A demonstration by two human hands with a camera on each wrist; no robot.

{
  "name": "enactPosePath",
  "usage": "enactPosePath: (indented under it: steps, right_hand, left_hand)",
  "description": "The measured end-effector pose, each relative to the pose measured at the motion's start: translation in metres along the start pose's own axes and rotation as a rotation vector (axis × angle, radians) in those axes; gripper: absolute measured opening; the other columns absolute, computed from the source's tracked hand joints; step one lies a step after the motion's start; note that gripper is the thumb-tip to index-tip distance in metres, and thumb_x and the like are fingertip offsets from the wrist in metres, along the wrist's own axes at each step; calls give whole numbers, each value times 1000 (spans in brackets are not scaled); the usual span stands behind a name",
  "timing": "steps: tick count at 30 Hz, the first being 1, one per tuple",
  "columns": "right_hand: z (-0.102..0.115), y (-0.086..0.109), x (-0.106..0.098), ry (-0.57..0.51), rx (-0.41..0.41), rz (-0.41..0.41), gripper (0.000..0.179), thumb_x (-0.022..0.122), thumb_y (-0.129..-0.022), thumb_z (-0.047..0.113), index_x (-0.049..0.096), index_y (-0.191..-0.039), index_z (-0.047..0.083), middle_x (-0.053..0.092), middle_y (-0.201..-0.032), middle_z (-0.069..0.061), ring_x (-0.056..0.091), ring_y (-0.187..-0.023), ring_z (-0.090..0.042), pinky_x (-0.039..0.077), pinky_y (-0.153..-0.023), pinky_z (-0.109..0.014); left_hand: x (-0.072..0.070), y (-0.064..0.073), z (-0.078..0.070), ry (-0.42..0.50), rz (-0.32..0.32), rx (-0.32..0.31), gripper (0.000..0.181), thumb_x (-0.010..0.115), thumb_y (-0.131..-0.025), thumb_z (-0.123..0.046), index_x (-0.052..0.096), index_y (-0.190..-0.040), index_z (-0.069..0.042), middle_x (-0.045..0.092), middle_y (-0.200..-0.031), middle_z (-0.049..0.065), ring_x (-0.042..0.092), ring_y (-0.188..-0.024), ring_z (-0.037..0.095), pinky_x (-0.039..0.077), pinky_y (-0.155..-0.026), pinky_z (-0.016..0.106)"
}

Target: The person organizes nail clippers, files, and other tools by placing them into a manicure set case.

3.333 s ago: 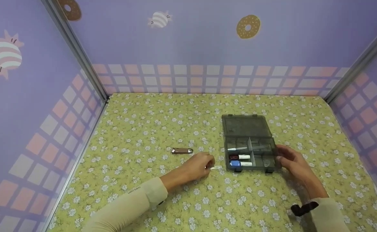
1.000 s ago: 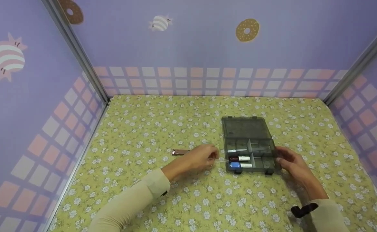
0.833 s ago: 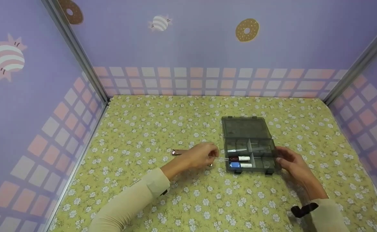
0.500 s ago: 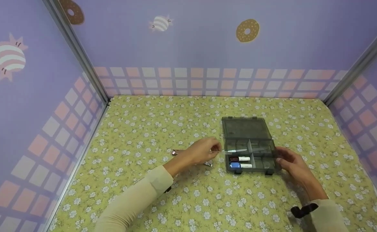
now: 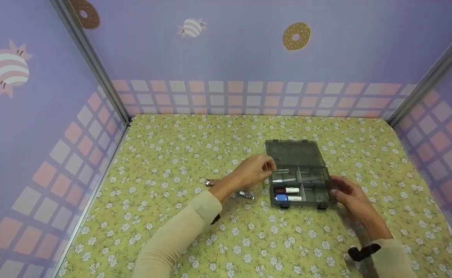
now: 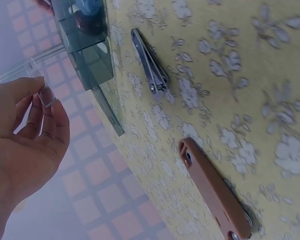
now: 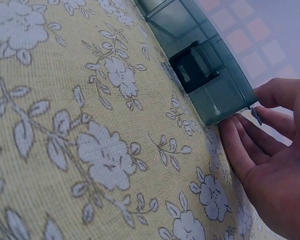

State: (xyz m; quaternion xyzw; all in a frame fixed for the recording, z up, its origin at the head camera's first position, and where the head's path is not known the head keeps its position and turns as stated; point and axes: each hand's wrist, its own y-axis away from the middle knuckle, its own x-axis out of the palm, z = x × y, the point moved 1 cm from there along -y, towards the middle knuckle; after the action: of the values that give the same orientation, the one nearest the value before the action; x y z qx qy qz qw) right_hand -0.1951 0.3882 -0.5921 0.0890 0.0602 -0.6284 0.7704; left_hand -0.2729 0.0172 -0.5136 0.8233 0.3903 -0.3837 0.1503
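My left hand pinches a clear flat strip between thumb and fingers. In the head view the strip lies over the back left compartment of a grey see-through compartment box, whose lid is folded back. My right hand grips the box's right side; the right wrist view shows the thumb higher up and fingers at the bottom edge. Inside, on the left, are a dark red bottle and a blue bottle, both white-capped, and a pale slender piece.
Left of the box, on the flowered cloth, lie silver nail clippers and a brown-cased tool with silver ends. My left forearm partly covers both in the head view. Patterned walls enclose the table on the back and sides.
My left hand has moved from the cloth left of the box up and rightward, bringing the clear strip over the back left compartment. Silver nail clippers came into view. The right hand stayed put.
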Motion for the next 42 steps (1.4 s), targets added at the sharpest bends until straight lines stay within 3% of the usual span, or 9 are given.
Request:
enactPosePath:
  steps: [6,14,25,42]
  right_hand:
    - [-2,-1,0,63,12,-19,57,59,-111,16,39,-160,-3,40,-159,-28,54,-131,-11,54,-92,-22]
    - [-2,-1,0,48,-4,-25,56,59,-111,16,40,-159,-5,43,-155,-29,56,-129,-16,55,-91,-24]
    - [0,0,3,38,24,-30,55,59,-111,16,40,-159,-3,46,-154,-28,57,-127,-18,55,-91,-25]
    - [1,-1,1,18,20,1,56,56,-112,14,36,-161,-3,42,-157,-29,58,-129,-17,57,-93,-28]
  left_hand:
    - [6,-14,-3,25,-21,28,12,66,-107,-13,73,-116,-10,65,-109,-3,63,-99,7,53,-86,20]
    - [12,-36,-17,-2,-40,60,9,68,-105,-11,74,-112,-11,65,-106,-3,62,-95,7,51,-84,17]
    - [30,-63,-34,-28,-14,101,15,63,-107,-9,74,-117,-9,67,-109,-1,62,-96,7,51,-82,17]
    - [65,-91,-44,47,-40,38,10,68,-105,-11,74,-113,-13,67,-107,-5,61,-92,1,49,-80,12]
